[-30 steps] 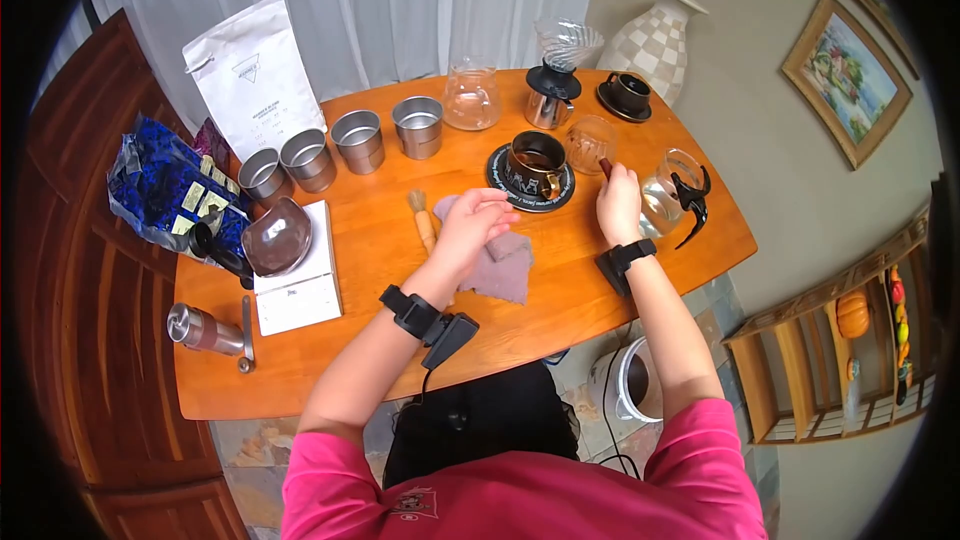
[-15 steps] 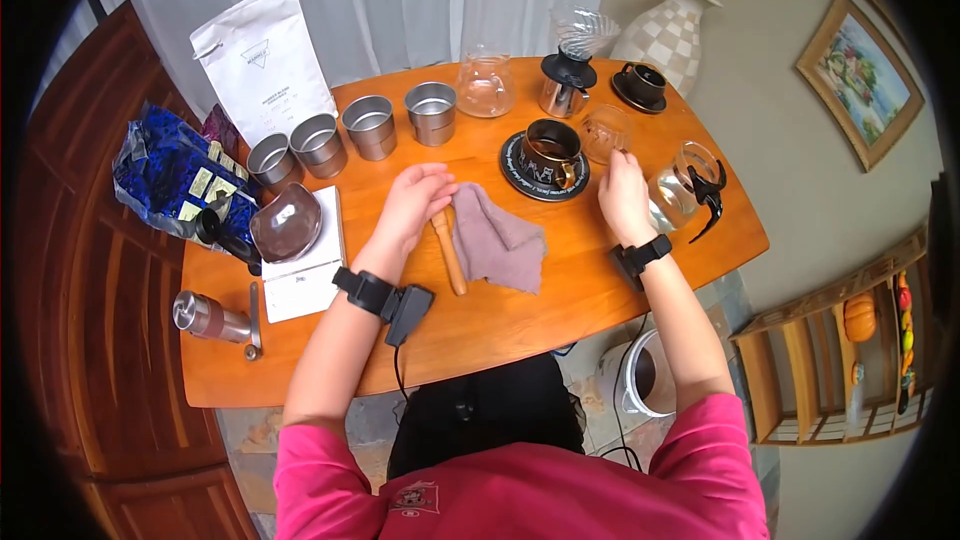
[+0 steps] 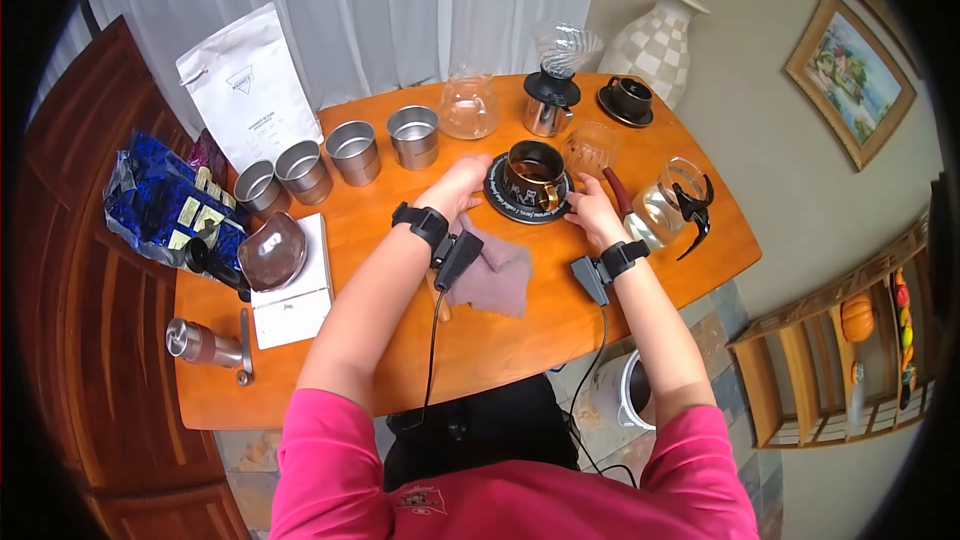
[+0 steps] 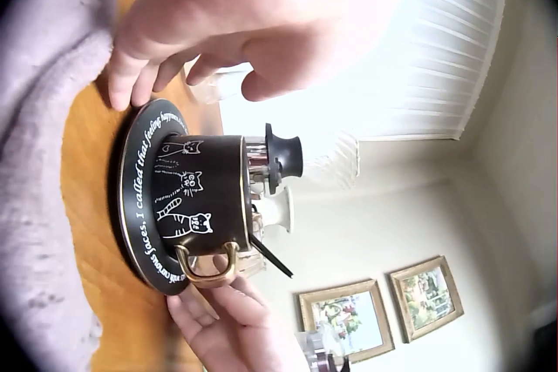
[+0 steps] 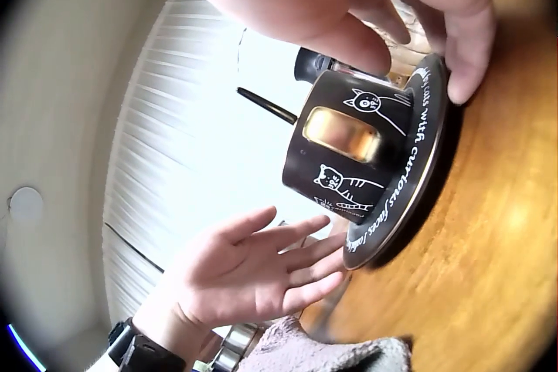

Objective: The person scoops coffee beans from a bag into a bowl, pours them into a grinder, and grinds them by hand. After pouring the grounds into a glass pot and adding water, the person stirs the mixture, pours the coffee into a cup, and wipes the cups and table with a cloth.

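Observation:
A black cup (image 3: pixel 535 162) with white cat drawings, a gold handle and dark liquid stands on its black saucer (image 3: pixel 522 210). My left hand (image 3: pixel 458 185) is at the saucer's left side; in the left wrist view its relaxed fingertips meet the rim (image 4: pixel 131 189). On the other side, my right hand (image 3: pixel 597 215) has its fingers at the rim by the cup's handle, also seen in the right wrist view (image 5: pixel 392 6). Neither hand is curled round the cup. A mauve cloth (image 3: pixel 495 280) lies below the saucer, and my left forearm partly hides a wooden brush (image 3: pixel 445 313).
Right of the saucer are a dark red handle (image 3: pixel 617 192), a glass cup (image 3: pixel 590 148) and a glass pot of clear liquid (image 3: pixel 655 215). Behind stand a carafe (image 3: pixel 468 110) and a dripper (image 3: pixel 552 90). Metal cups (image 3: pixel 352 152) line the left.
My left hand has moved right from the brush and cloth to the saucer. My right hand has left the dark red handle and come left to the saucer's other side.

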